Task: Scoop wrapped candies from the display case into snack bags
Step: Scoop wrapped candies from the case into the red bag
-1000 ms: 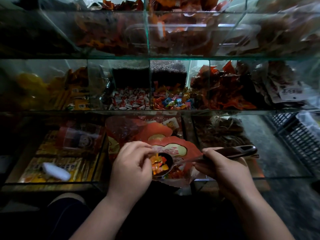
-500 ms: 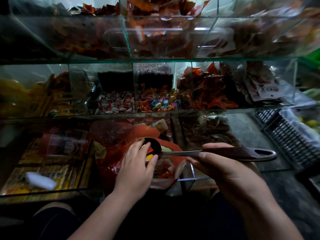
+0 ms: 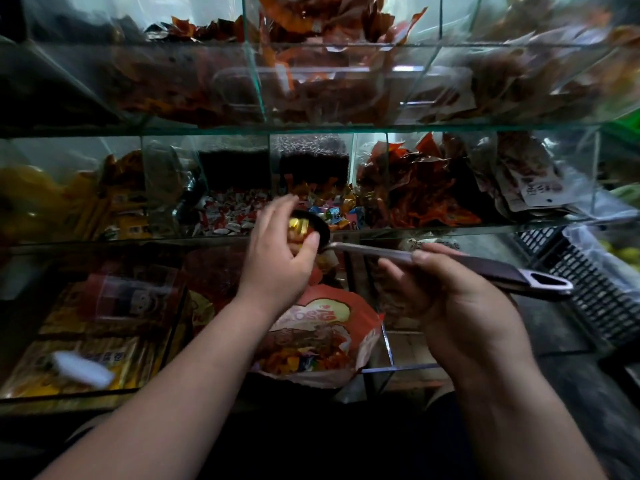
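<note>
A dark-handled metal ladle (image 3: 374, 252) is gripped by the curled right hand (image 3: 460, 306). Its bowl is cupped by the half-open left hand (image 3: 273, 258); whether the gold-wrapped candy (image 3: 299, 226) there is held cannot be told.

1 head-worn wide camera looks forward and down, near the display case (image 3: 381, 128).

Left hand (image 3: 273, 258) and scoop (image 3: 367, 250) block the candy compartment (image 3: 329, 209) front; glass dividers (image 3: 352, 174) flank it, glass shelf (image 3: 450, 128) overhead; snack bag (image 3: 322, 327) mouth open below
</note>
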Motion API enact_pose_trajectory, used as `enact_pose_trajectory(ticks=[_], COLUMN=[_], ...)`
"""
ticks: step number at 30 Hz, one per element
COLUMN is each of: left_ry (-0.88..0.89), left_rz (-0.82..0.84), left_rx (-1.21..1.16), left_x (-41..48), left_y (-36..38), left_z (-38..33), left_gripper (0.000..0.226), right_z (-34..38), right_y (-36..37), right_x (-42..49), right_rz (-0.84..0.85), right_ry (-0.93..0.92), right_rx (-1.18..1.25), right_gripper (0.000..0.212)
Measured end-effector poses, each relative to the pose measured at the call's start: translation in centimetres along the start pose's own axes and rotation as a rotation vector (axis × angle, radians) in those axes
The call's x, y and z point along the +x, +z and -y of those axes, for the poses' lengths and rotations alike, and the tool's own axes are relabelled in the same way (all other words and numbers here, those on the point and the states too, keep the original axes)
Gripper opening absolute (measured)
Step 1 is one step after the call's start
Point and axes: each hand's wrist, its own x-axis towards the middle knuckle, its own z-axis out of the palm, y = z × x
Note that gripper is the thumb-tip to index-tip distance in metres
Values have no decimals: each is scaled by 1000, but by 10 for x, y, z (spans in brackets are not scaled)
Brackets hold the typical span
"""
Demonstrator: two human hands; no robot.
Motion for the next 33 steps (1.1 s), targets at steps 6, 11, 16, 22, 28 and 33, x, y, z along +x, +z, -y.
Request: enact_pose_trajectory(ticks=[6, 11, 16, 22, 28, 33], left_ry=[-129, -206, -222, -163, -84, 1], left_rz=[-205, -151, -129, -68, -1, -59], left_rx=[-138, -88, -77, -71, -61, 72], left_x=[7, -15, -18, -16, -43, -74], left_y=[-3, -3, -8, -7, -18, -37], left_z=[1, 20, 24, 10, 11, 22], left_gripper=[47, 42, 42, 48, 43, 24], right_z=[-18, -40, -26, -12, 9, 23], right_y=[40, 45, 36, 10, -28, -33], right_x=[63, 113, 98, 38, -7, -34], right_rz=[-53, 263, 522, 410, 474, 555], right_ry=[-117, -606, -970, -919, -689, -647], right_rx=[-52, -1140, -1489, -1146, -1019, -1181], right_gripper=[24, 5, 16, 9, 30, 17])
